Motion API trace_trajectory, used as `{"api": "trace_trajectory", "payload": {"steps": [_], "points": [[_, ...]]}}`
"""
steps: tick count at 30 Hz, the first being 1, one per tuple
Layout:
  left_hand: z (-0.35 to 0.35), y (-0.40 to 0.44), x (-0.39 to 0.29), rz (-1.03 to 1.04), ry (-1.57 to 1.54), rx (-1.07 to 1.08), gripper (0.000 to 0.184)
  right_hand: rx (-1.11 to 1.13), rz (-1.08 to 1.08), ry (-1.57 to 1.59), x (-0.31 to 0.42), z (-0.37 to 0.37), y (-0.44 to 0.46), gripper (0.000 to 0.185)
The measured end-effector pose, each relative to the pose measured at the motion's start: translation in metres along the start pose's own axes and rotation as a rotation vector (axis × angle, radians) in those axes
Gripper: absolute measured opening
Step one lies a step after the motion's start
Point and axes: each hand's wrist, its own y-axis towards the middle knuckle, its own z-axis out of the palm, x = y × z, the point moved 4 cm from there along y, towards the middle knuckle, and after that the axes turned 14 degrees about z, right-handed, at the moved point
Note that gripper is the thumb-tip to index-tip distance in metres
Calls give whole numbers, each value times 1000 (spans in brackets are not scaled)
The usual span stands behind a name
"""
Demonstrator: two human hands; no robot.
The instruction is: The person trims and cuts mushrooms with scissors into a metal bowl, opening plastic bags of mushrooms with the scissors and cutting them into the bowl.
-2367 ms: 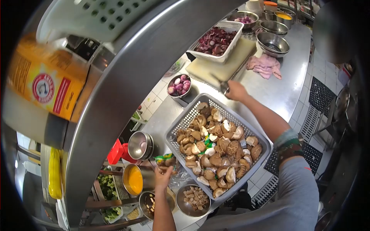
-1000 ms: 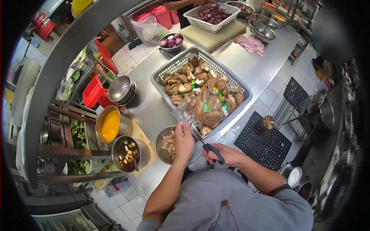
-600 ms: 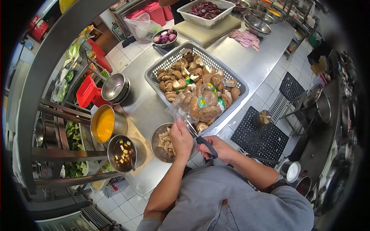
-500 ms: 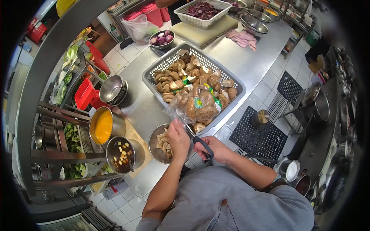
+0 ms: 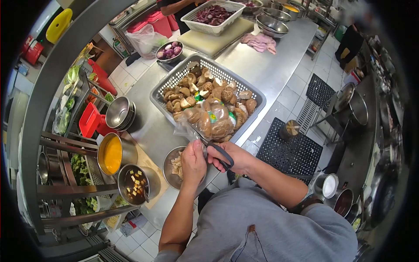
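My right hand (image 5: 231, 156) is closed round the black handles of a pair of scissors (image 5: 223, 153). Their blades point up and left, against the loose end of a clear plastic bag of mushrooms (image 5: 214, 118). My left hand (image 5: 193, 161) is closed on that loose plastic, right beside the scissors. The bag lies on top of loose brown mushrooms (image 5: 185, 92) in a grey perforated basket (image 5: 158, 97). Just beyond my left hand, partly hidden by it, is a metal bowl (image 5: 167, 168) with pale chopped pieces.
Left on the steel table (image 5: 148, 124) stand a pot of yellow liquid (image 5: 111, 153), a pot of dark liquid with pale cubes (image 5: 134, 185) and stacked bowls (image 5: 118, 112). Behind the basket are a bowl of purple onions (image 5: 169, 51) and a cutting board (image 5: 196, 42). Another person's arm (image 5: 174, 8) shows at the top.
My view has shifted, so the table things sit further left. My hands have come closer together, and the scissor blades reach further into the loose plastic.
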Motion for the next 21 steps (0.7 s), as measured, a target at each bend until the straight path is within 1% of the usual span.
{"api": "trace_trajectory", "payload": {"steps": [2, 3, 5, 6, 7, 8, 9, 10, 11, 12, 13, 14, 15, 16, 18, 19, 20, 21], "points": [[-10, 11, -21, 122, 133, 53, 32, 17, -7, -77, 0, 0, -5, 43], [-17, 19, -24, 123, 138, 48, 32, 51, 33, -153, 1, -6, -15, 44], [-31, 42, -32, 202, 45, -4, 30, 141, 31, -423, 6, -25, -46, 46], [-34, 53, -30, 216, 49, -25, 30, 77, 180, -496, 4, -42, -56, 44], [-34, 62, -27, 246, -93, -26, 30, -72, 199, -537, 15, -44, -71, 40], [-32, 68, -27, 274, -238, -15, 29, -75, 191, -549, 25, -38, -75, 40], [-28, 72, -31, 291, -242, -15, 29, -370, -62, -668, 48, -40, -79, 38], [-20, 76, -35, 263, -314, -13, 29, -672, -325, -764, 69, -39, -86, 39], [-13, 82, -39, 241, -385, -8, 28, -688, -347, -760, 81, -33, -78, 39], [-8, 87, -38, 264, -388, 6, 28, -778, -559, -751, 100, -23, -72, 38], [-3, 88, -30, 206, -407, 43, 26, -866, -771, -733, 114, -13, -68, 39], [2, 90, -27, 150, -425, 81, 23, -869, -730, -845, 120, -8, -59, 37], [2, 90, -47, 183, -363, 95, 22, -855, -748, -868, 122, -4, -49, 32], [5, 90, -49, 207, -374, 106, 22, -844, -763, -898, 122, -2, -41, 27], [9, 88, -44, 201, -330, 88, 22, -856, -778, -907, 123, -7, -31, 24], [6, 87, -52, 271, -257, 59, 22, -842, -771, -905, 123, -9, -29, 21], [6, 86, -53, 274, -270, 76, 22, -864, -767, -901, 126, -12, -29, 21], [4, 83, -51, 254, -235, 59, 23, -833, -772, -879, 127, -14, -29, 21]]}}
